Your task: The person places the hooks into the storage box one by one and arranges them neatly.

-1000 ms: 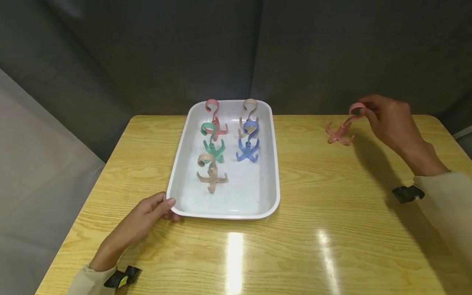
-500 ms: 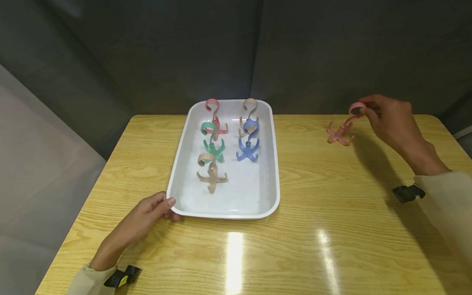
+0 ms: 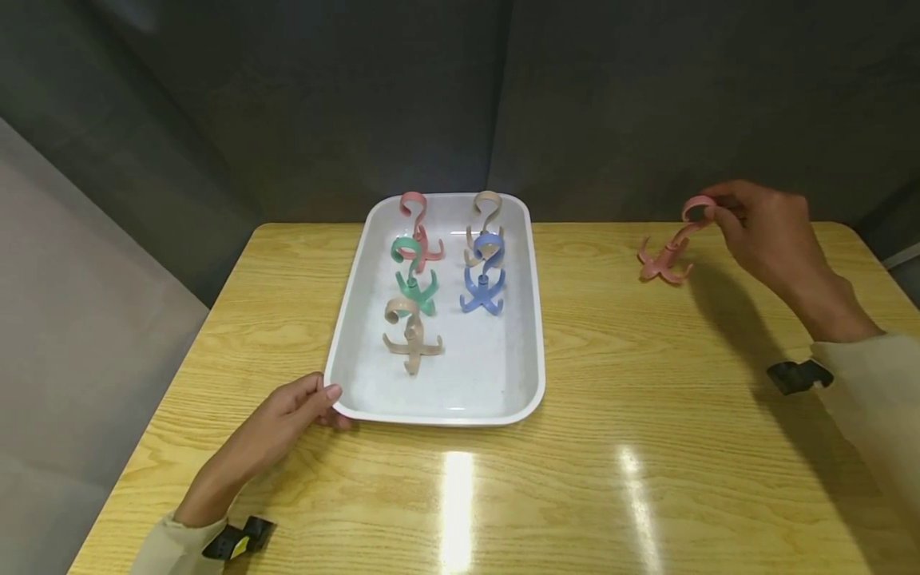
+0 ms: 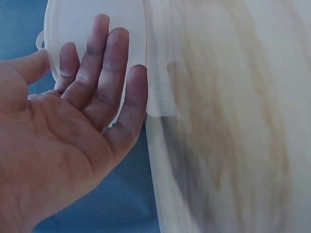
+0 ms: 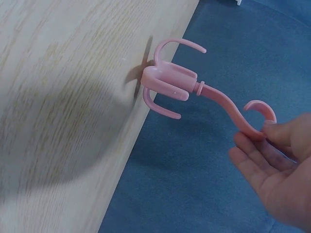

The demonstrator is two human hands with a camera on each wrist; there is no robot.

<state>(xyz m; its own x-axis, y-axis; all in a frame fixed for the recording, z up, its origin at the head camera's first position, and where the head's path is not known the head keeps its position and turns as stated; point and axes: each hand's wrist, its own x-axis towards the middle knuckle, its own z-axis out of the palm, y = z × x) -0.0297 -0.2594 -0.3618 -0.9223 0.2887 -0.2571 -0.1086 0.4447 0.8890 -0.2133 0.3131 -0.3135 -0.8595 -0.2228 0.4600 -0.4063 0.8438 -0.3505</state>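
Observation:
In the head view my right hand [image 3: 776,239] pinches a pink four-pronged rotating hook [image 3: 665,259] by its curved top, at the table's far right. The right wrist view shows the thumb and fingertips on the curl of the pink hook [image 5: 170,80]; its pronged end is at the table surface. My left hand [image 3: 283,419] holds the near left corner of a white tray [image 3: 481,391], thumb on the rim and fingers lower down. Inside the tray stand another pink hook [image 3: 422,247], a green hook [image 3: 415,295], a blue hook [image 3: 483,291] and two beige hooks [image 3: 414,343].
The wooden table [image 3: 611,375] runs around the tray, with its back edge close to a dark curtain [image 3: 611,104]. A grey cloth [image 3: 86,335] hangs at the left. Light glares off the table's front part.
My right hand and the pink hook have shifted very slightly to the right and up. The left hand and the tray stay in place.

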